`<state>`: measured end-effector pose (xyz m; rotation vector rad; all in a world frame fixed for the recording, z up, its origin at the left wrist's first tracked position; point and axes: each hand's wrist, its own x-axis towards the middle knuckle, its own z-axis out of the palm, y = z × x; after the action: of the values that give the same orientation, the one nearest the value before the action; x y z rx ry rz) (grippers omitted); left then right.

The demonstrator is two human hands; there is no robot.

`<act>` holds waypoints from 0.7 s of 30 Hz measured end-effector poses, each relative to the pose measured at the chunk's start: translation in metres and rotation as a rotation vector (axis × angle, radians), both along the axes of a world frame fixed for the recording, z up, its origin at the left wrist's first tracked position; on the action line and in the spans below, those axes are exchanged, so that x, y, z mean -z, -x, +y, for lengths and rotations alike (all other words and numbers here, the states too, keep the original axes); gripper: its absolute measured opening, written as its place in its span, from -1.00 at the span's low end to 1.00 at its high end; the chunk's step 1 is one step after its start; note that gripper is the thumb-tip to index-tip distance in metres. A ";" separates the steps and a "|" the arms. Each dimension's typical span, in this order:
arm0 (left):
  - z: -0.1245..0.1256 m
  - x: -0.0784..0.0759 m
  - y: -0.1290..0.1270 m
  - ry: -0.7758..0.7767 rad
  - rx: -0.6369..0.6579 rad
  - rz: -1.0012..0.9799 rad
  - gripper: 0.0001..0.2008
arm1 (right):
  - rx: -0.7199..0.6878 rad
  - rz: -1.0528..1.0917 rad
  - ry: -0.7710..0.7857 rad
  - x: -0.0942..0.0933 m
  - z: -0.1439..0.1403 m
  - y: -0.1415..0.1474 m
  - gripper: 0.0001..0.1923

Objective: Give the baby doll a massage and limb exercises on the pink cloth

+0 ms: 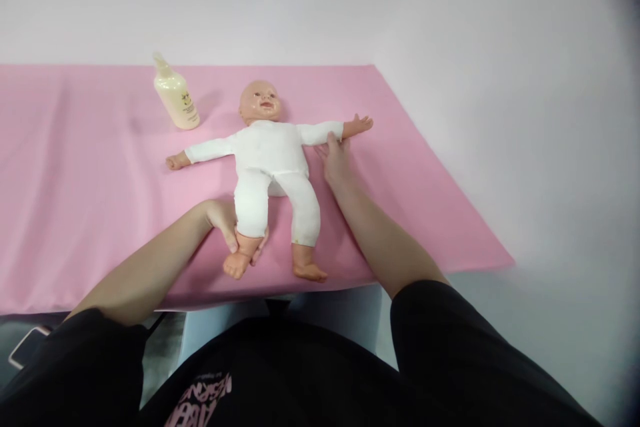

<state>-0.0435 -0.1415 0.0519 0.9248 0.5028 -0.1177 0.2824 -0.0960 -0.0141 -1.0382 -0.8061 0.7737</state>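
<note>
A baby doll (273,147) with a white cloth body lies face up on the pink-covered table, its arms spread and its head away from me. My left hand (225,223) is wrapped round the doll's leg on the left, just above the foot; the thumb is in front and the fingertips show behind the ankle. At the doll's outstretched arm on the right, my right hand (336,155) grips the forearm from below, near the wrist. Part of its fingers is hidden under the white sleeve.
A cream pump bottle (177,100) stands at the back left, beyond the doll's hand. The pink cloth (100,213) drapes over the table, whose right edge slants towards me. A phone-like object (29,347) is low at the left. A pale wall (320,0) rises behind.
</note>
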 end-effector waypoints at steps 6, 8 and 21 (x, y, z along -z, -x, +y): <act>0.014 0.033 0.019 0.014 0.038 -0.149 -0.31 | -0.048 -0.378 -0.246 -0.018 -0.022 0.021 -0.06; 0.014 0.029 0.014 -0.004 -0.230 -0.168 -0.35 | -0.112 -0.455 -0.224 -0.017 -0.027 0.025 -0.18; 0.008 0.002 -0.010 0.075 -0.556 -0.173 -0.45 | -0.246 -0.867 -0.228 -0.022 -0.031 0.024 -0.58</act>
<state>-0.0331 -0.1336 0.0504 0.6873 0.5731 0.4412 0.2584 -0.1272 0.0076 -1.0723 -1.7452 0.3921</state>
